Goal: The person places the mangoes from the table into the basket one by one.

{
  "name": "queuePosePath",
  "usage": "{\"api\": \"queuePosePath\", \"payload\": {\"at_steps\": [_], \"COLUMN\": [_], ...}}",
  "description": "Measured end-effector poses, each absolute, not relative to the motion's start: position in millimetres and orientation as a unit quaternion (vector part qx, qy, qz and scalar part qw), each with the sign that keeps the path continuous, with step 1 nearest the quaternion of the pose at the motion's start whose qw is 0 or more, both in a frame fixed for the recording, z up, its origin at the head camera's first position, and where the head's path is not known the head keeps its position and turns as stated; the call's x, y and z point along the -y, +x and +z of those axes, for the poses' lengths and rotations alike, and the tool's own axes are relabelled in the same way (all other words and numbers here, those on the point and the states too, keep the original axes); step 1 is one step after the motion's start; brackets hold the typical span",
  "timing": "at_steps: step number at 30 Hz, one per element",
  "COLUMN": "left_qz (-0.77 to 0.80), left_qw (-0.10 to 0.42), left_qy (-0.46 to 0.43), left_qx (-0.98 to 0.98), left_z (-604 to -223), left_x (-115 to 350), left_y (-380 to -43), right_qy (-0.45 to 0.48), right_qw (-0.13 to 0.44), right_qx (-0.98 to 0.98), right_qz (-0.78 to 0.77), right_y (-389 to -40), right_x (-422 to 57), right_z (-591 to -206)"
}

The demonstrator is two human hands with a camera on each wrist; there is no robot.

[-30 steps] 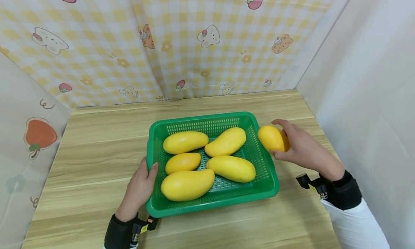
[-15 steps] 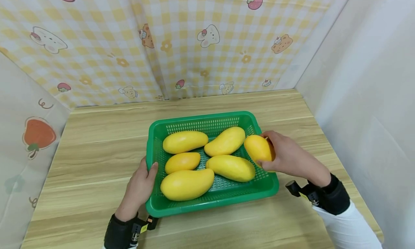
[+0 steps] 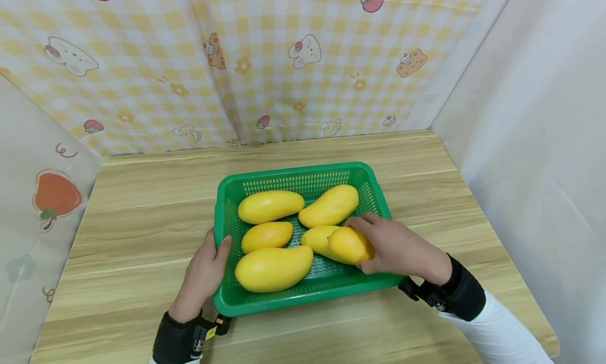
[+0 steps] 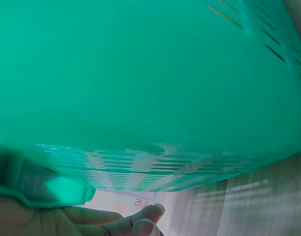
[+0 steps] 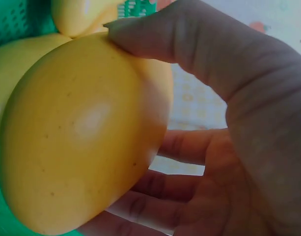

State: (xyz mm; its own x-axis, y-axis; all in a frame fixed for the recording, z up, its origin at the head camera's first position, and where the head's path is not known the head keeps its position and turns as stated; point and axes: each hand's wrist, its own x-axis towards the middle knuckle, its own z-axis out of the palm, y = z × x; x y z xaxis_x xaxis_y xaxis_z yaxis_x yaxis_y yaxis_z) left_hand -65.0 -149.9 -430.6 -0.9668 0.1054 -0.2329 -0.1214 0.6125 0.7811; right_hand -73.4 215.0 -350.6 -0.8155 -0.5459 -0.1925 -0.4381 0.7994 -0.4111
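Observation:
My right hand (image 3: pixel 395 247) holds a small yellow mango (image 3: pixel 350 245) above the right part of a green plastic basket (image 3: pixel 303 300). The thumb and fingers lie on opposite sides of this mango in the right wrist view, where its skin (image 5: pixel 76 132) shows small dark specks. Partly hidden below it is a longer mango (image 3: pixel 314 239) inside the basket. Several other mangoes lie on the basket floor, among them a large one (image 3: pixel 273 270) at the front left. My left hand (image 3: pixel 205 269) grips the basket's left rim, thumb over the edge and fingers outside.
The basket stands on a wood-grain table (image 3: pixel 142 222). Behind the table hangs a yellow checked curtain (image 3: pixel 265 53), with a white wall (image 3: pixel 535 143) at the right. Each wrist wears a black strap with a small camera.
My right hand has carried the small mango from outside the basket's right rim leftward and toward me, over the basket. The left hand and the basket have stayed in place.

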Motion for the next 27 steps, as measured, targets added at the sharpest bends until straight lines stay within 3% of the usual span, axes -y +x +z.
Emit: {"api": "queuePosePath", "payload": {"at_steps": [7,27], "left_qz": [0.447,0.447], "left_qw": [0.131,0.132], "left_qy": [-0.009,-0.016], "left_qx": [-0.885,-0.885], "left_z": [-430,-429], "left_x": [149,149], "left_y": [-65,-65], "right_qy": [-0.3,-0.363], "right_qw": [0.149,0.207], "right_qx": [-0.929,-0.9], "right_qz": [-0.16,-0.123], "right_y": [-68,-63], "right_x": [-210,-211], "right_z": [-354,-359]}}
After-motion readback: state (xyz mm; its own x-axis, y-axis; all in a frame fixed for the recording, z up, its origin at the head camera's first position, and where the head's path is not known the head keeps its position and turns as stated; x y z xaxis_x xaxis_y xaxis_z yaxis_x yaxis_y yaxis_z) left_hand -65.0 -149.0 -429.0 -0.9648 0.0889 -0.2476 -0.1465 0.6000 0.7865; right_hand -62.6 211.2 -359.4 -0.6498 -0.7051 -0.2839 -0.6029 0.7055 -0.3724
